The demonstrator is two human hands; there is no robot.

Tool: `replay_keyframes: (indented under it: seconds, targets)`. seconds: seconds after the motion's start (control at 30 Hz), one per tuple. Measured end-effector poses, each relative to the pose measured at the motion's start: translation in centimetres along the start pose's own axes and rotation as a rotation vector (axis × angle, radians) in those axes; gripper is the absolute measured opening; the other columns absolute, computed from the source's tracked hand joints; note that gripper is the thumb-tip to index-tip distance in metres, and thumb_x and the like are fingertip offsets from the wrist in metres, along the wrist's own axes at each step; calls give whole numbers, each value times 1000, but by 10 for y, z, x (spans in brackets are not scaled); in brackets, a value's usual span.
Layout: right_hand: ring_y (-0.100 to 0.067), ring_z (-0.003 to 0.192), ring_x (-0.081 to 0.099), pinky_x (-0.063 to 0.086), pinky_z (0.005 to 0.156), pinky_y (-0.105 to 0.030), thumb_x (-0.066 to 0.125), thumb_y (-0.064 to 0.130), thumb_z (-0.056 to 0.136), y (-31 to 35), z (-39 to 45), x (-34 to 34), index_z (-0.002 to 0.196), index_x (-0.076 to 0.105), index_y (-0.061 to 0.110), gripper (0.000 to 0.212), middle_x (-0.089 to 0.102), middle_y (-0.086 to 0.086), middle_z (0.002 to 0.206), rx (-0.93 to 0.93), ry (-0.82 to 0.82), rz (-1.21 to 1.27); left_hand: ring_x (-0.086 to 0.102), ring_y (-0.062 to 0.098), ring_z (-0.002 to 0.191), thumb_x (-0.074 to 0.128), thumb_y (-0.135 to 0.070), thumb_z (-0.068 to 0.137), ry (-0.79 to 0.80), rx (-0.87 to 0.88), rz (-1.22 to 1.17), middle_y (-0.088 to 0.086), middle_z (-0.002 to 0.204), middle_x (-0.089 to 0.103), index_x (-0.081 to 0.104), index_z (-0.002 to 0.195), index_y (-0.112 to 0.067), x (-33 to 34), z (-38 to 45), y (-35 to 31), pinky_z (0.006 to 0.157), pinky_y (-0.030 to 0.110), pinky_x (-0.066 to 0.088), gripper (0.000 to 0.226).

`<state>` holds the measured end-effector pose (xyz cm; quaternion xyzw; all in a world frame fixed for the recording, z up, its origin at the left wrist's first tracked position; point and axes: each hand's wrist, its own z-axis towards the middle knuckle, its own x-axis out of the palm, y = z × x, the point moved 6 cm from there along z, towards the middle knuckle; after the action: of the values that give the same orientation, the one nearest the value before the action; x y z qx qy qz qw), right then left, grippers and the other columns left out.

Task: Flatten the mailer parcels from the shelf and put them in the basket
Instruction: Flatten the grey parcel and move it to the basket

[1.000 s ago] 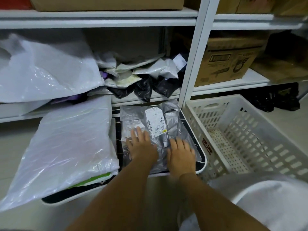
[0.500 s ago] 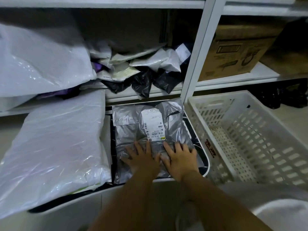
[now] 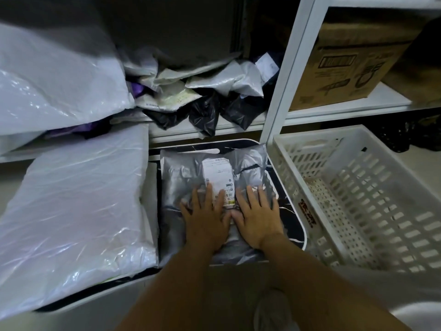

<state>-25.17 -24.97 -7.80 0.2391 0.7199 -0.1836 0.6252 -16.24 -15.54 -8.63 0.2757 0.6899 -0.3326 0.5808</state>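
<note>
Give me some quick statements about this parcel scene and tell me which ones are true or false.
1. Both hands, left hand and right hand, press flat on the grey mailer. True.
2. The white basket already holds a mailer. False: no mailer lies in it.
3. The grey mailer carries a white label. True.
4. The cardboard box sits in the basket. False: it stands on the shelf above.
5. Black bags lie on the shelf behind. True.

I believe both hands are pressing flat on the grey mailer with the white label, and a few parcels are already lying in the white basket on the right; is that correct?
Not quite: the head view shows the white basket holding no parcels yet. The rest stands: the left hand and right hand press flat on the grey mailer with the white label.
</note>
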Motion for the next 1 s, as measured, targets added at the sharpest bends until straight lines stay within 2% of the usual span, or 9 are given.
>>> replay_keyframes:
  seconds: [0.17,0.27,0.37,0.43,0.5,0.57,0.63,0.83,1.0]
  targets:
    - [-32,149,-5,2,115,-61,8,59,97,-3,7,7,154,4,34,62,-3,-8,163,105,93,16,-17,36,144,14,-61,96,134,-75,-78,-1,159,-19,-4,149,-45,11,8,7,107,69,-4,58]
    - [-36,144,18,9,113,-60,18,53,99,4,10,-3,147,29,28,55,21,-18,157,169,40,-46,-1,36,146,16,-57,98,127,-103,-70,1,161,-3,10,149,-43,3,12,6,108,67,3,54]
    - [-32,119,45,27,103,-52,29,46,98,11,19,-27,124,53,18,45,53,-16,127,220,-137,-110,38,29,128,29,-39,100,-103,-161,-7,5,139,45,44,132,-23,-27,18,10,104,52,27,39]
    - [-27,114,46,30,99,-49,38,39,96,14,30,-47,115,54,17,34,53,-11,119,193,-341,-60,45,27,117,38,-28,95,-272,-146,43,7,126,52,50,124,-17,-45,25,12,98,45,33,32]
    - [-26,128,40,24,108,-51,38,40,97,23,45,-58,124,51,20,36,48,-11,134,54,-434,-41,33,33,131,38,-36,95,-296,-92,106,15,141,37,38,138,-18,-50,35,14,108,52,25,46]
    - [-28,148,11,6,115,-57,26,48,100,26,60,-50,148,30,26,52,20,-9,159,-84,-289,-54,1,39,145,26,-54,96,-168,-86,109,13,159,4,8,151,-26,-42,46,19,112,62,3,64]
    - [-30,149,-11,-5,115,-59,13,57,99,16,70,-30,154,4,33,60,-4,-6,163,-105,-76,-83,-15,44,142,17,-67,92,-36,-137,71,6,159,-17,-5,150,-37,-26,52,27,108,67,-4,69]
    - [-37,147,-13,-1,117,-58,8,71,91,-12,77,1,151,-7,44,67,-14,-11,161,56,133,19,-25,45,139,12,-76,87,213,-275,-97,4,156,-28,-12,147,-46,0,65,38,104,74,-8,72]
    - [-40,147,-7,5,115,-61,12,71,92,-18,82,0,154,0,30,76,-4,-23,160,195,134,51,-19,42,142,12,-68,92,163,-405,-151,9,158,-22,-6,150,-39,-1,72,38,105,73,-6,68]
